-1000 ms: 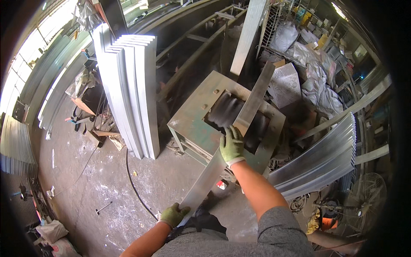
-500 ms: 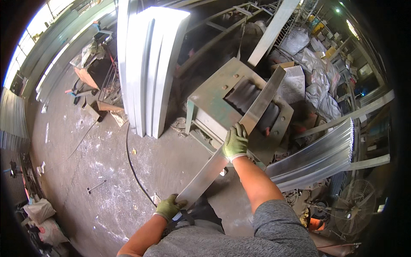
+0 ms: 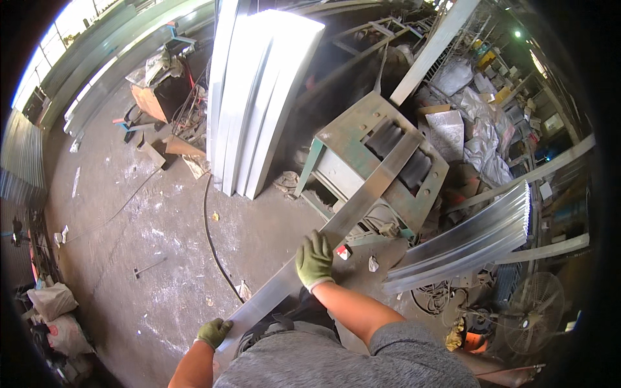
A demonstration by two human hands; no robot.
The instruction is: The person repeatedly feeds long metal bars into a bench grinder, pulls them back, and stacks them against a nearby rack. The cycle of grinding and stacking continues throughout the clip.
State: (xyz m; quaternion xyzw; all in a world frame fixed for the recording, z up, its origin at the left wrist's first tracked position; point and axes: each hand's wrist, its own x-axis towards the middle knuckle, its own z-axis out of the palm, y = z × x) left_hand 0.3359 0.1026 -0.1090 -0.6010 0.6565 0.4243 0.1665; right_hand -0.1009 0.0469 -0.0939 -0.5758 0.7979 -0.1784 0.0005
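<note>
1. Left hand (image 3: 214, 332), green glove: closed on the near end of a long flat metal strip (image 3: 336, 226).
2. Right hand (image 3: 314, 259), green glove: gripping the same strip's edge further along, up and right of the left hand.
3. Metal strip: runs diagonally away from both hands, its far end lying across the green roller machine (image 3: 352, 139).
4. Curved metal sheets (image 3: 466, 242): stacked right of the right hand.
5. White panels (image 3: 259, 97): upright, beyond the hands, left of the machine.
</note>
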